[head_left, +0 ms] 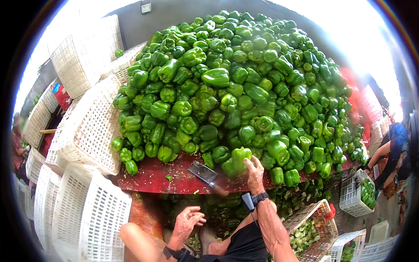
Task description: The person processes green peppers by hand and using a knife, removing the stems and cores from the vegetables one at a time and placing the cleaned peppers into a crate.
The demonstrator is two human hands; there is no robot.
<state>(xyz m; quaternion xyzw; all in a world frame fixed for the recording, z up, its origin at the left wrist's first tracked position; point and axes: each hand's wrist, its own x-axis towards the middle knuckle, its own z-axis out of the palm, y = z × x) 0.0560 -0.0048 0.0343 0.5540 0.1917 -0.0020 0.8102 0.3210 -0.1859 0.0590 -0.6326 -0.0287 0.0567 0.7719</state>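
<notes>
A large heap of green bell peppers (244, 100) covers a red tabletop. At its near edge my right hand (255, 174) is closed around the side of one green bell pepper (241, 159). Left of that hand a cleaver (203, 171) lies on the red surface, its wooden handle sticking out past the edge. Lower down, over my lap, my left hand (185, 223) hovers with loosely curled fingers, a little apart, and nothing visible in them. A small grey device on a cord sits by my right wrist strap.
White plastic crates (104, 218) are stacked at the left, beside the red table edge (148, 183). By my right knee a crate (301, 244) holds pale green pepper scraps. Another crate of peppers (355, 192) stands at the right, near a bending person (393, 148). Someone else is at the far left.
</notes>
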